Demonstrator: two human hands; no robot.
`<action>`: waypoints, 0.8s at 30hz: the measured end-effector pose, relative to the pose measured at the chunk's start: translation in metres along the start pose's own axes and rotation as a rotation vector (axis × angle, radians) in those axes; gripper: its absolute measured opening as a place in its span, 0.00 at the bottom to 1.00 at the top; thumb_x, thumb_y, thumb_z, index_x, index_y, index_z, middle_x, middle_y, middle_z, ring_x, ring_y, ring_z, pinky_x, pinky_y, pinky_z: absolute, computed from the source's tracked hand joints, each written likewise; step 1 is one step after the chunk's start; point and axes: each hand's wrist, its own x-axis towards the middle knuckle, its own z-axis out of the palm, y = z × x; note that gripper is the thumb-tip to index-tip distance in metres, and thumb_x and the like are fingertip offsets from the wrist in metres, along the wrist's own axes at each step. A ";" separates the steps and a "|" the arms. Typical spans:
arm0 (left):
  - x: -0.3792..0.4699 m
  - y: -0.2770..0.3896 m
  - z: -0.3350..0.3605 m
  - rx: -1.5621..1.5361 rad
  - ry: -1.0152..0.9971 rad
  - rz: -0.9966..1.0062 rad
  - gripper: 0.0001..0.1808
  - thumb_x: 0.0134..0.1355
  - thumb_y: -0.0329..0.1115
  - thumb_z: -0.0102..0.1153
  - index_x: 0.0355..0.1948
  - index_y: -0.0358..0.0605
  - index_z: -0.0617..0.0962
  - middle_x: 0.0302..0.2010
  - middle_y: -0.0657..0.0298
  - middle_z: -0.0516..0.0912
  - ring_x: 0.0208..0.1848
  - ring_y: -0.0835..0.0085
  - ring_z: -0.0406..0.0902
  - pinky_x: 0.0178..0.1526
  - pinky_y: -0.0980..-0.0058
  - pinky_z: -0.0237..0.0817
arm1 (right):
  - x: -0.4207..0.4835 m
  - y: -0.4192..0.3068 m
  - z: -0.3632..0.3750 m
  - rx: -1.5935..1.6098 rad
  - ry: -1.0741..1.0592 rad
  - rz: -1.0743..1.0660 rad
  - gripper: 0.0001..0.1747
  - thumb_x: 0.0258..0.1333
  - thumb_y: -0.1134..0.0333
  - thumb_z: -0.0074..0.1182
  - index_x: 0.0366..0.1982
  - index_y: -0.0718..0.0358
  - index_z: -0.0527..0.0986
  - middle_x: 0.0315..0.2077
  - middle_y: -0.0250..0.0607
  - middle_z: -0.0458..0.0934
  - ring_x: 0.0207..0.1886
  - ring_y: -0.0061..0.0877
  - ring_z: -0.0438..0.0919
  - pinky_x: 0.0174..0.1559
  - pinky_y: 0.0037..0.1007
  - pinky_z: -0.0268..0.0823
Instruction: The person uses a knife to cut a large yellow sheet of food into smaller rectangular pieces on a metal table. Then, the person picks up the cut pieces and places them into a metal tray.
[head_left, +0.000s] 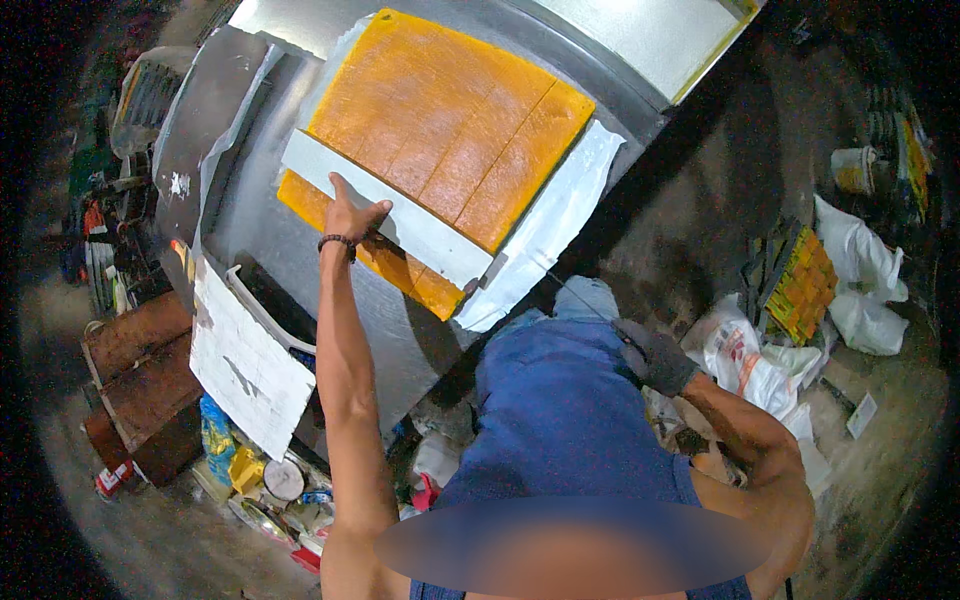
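A flat orange-yellow slab (450, 112) with several straight, parallel lines across its top lies on the metal work table (375, 322). A white straight-edged strip (427, 225) rests across the slab near its left end. My bare left hand (354, 214), a beaded bracelet at its wrist, holds the strip down with thumb and forefinger spread; its other fingers are largely hidden. In a dark glove, my right hand (656, 356) is closed around the handle of a long, thin tool (581, 295). The tool's far end reaches over the white sheet (555, 229) beside the slab.
A white board (244, 367) leans against the table's left side. Brown boxes (146, 382) and assorted containers (283, 480) stand on the floor beyond it. To the right are white plastic bags (750, 360), a yellow-brown patterned block (802, 289) and a white bucket (853, 170).
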 end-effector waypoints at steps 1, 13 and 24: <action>0.001 0.004 0.000 -0.017 -0.005 -0.032 0.74 0.45 0.59 0.77 0.75 0.31 0.41 0.54 0.29 0.78 0.55 0.46 0.81 0.55 0.59 0.75 | 0.009 -0.009 -0.004 0.060 0.046 -0.005 0.31 0.63 0.57 0.52 0.64 0.63 0.67 0.45 0.61 0.80 0.48 0.46 0.81 0.52 0.41 0.72; -0.009 0.039 0.015 -0.084 0.159 -0.292 0.71 0.50 0.64 0.68 0.78 0.47 0.35 0.69 0.18 0.52 0.70 0.29 0.60 0.70 0.49 0.58 | 0.208 -0.102 0.028 0.351 0.012 0.171 0.27 0.57 0.50 0.64 0.43 0.67 0.72 0.25 0.43 0.82 0.20 0.24 0.80 0.23 0.29 0.73; 0.014 0.109 0.017 -0.141 0.078 -0.322 0.67 0.53 0.64 0.66 0.78 0.49 0.38 0.67 0.29 0.59 0.63 0.36 0.72 0.58 0.48 0.71 | 0.226 -0.081 -0.001 0.706 0.181 0.209 0.16 0.61 0.70 0.61 0.36 0.62 0.63 0.22 0.41 0.75 0.16 0.26 0.77 0.14 0.31 0.72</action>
